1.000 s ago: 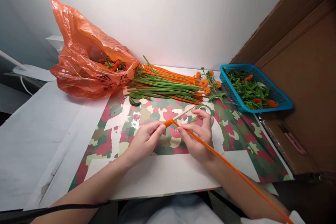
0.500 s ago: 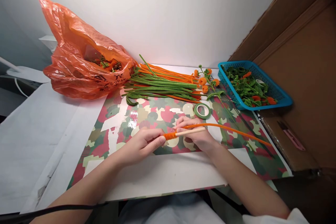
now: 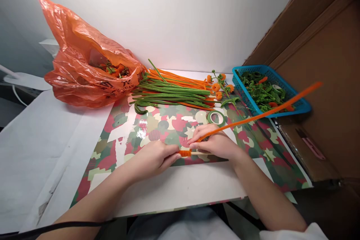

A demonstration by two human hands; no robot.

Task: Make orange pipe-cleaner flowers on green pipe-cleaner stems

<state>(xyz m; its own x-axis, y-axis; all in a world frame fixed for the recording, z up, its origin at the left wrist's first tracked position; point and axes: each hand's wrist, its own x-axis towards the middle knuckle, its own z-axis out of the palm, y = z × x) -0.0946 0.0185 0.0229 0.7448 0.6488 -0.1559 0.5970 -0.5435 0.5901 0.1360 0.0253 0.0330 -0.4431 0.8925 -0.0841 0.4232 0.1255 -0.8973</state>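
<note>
The left hand pinched the left end of a thin wooden stick, just where a short orange coil sat wound around it. The stick lay nearly level, its long axis running left to right, low over the patterned surface. The right hand rested over the stick's right part, its grip pressed on the orange pipe cleaner close to the coil. From that grip the free length ran up and away to the right, its far tip over the blue basket. So the loose strand lay on the right hand's side, slanting off from the stick's axis. A roll of green tape lay just beyond the hands.
</note>
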